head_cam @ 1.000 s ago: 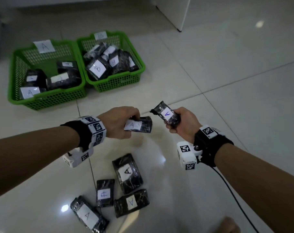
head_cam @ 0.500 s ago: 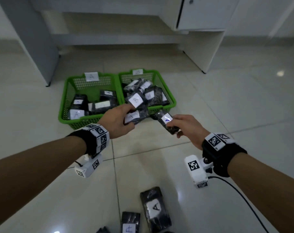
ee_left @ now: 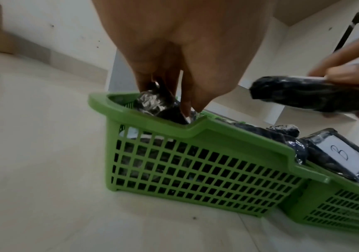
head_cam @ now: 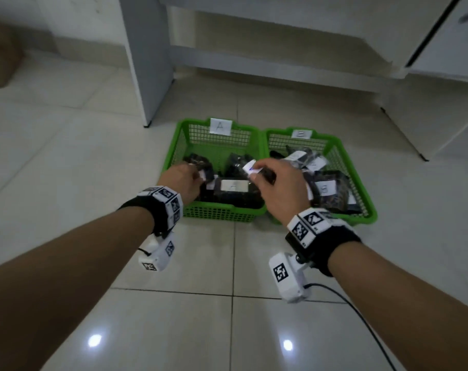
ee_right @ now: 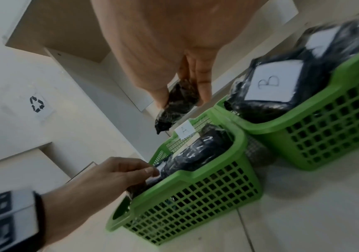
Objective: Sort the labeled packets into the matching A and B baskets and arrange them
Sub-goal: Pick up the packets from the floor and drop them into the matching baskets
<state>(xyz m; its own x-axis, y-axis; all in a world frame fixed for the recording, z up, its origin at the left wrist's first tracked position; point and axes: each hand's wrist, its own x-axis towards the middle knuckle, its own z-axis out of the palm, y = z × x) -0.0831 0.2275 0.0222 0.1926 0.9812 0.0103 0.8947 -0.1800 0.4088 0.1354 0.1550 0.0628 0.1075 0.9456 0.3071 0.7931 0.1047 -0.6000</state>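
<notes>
Floor (head_cam: 227, 330): pale glossy tiles, two bright light spots nearest the camera; a black cable (head_cam: 361, 314) trails from the right wrist camera.
Left hand (head_cam: 183, 180): reaches over the near left corner of basket A; fingers point down and pinch a black packet (ee_left: 157, 104) that is partly inside the basket, at its left end. Its letter cannot be read.
Right hand (head_cam: 277, 187): held above the seam between the two baskets, fingers and thumb curled round a second black packet (ee_right: 178, 102). That packet hangs in the air above basket A, clear of the packets below; a white label with blue ink shows at the fingertips in the head view.
Basket A (head_cam: 222, 212): green mesh, on the left, touching basket B. A white card marked A is on its far wall. Inside lie several black packets; the front one (head_cam: 234, 192) lies flat, label up.
Basket B (head_cam: 364, 210): green mesh, on the right, a white card marked B on its far wall. It is piled with black packets; the near one (head_cam: 327, 190) shows a B label.
Cabinet (head_cam: 281, 36): white, behind the baskets, with an open low shelf and a grey upright panel at its left.
</notes>
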